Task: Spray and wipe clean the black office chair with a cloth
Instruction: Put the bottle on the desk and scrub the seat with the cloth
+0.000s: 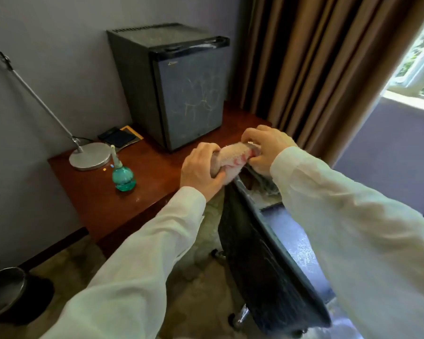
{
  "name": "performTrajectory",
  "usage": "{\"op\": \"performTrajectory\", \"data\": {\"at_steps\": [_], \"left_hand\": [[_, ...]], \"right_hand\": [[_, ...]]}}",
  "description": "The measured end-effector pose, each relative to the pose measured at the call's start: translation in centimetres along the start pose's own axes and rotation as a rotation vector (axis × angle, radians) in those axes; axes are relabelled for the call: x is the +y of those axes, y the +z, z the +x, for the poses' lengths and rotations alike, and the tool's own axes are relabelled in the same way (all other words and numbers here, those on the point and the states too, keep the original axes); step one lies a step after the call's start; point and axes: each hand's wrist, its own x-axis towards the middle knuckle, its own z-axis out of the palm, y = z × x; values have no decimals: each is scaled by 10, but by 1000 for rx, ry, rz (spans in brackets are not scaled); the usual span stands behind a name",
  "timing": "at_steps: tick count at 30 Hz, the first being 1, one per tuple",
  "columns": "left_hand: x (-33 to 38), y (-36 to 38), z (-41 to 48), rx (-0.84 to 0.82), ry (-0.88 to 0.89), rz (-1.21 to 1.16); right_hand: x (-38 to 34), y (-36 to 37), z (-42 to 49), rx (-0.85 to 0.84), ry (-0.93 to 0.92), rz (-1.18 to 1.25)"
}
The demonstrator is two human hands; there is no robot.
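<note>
Both hands (202, 171) (267, 149) grip cloth (230, 159); lengthwise left-right atop chair (260, 253).

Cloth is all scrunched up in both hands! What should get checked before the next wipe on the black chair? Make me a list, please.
1. Left hand grips one end of the cloth: ok.
2. Right hand grips the other end: ok.
3. Cloth is at the top edge of the black office chair: ok.
4. Cloth spread flat for wiping: not ok, it is bunched.
5. Spray bottle upright on the desk, apart from both arms: ok.
6. Chair wet enough with spray: cannot tell.
</note>
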Motion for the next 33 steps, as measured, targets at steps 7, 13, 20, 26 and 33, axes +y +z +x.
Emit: {"op": "performTrajectory", "data": {"at_steps": [7, 13, 20, 26, 33], "left_hand": [[114, 78, -31, -107, 121, -5], [158, 114, -46, -250, 159, 23], [158, 122, -46, -335, 166, 11], [142, 118, -49, -341, 171, 13], [138, 117, -45, -421, 147, 68]], "right_hand": [[116, -21, -102, -44, 87, -44], [169, -10, -150, -86, 165, -30], [176, 1, -161, -50, 216, 6], [166, 11, -154, -53, 228, 7], [172, 20, -145, -79, 184, 17]]}}
